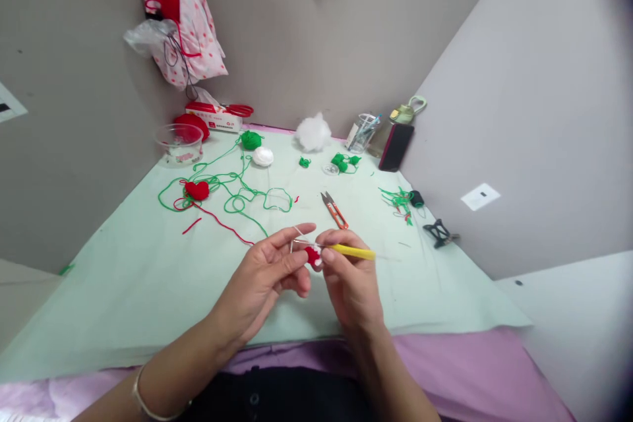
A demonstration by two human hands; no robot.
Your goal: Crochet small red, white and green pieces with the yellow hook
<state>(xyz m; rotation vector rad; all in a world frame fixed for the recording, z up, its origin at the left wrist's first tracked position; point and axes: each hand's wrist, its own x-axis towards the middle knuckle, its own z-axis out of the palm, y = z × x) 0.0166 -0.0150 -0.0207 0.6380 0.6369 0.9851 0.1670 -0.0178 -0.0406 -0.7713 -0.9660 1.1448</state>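
Observation:
Between thumb and fingers, my left hand pinches a small red and white crochet piece. White yarn runs over its raised index finger. My right hand is closed round the yellow handle of a crochet hook, whose metal shaft points left to the white edge of the piece. The hook's tip is too small to make out. Just beyond the hands lie orange thread snips. To the left, a red crocheted heart rests among loops of green yarn.
A green yarn ball, a white yarn ball and white stuffing sit at the back. A clear tub stands back left. On the right are a phone, yarn scraps and a black stand.

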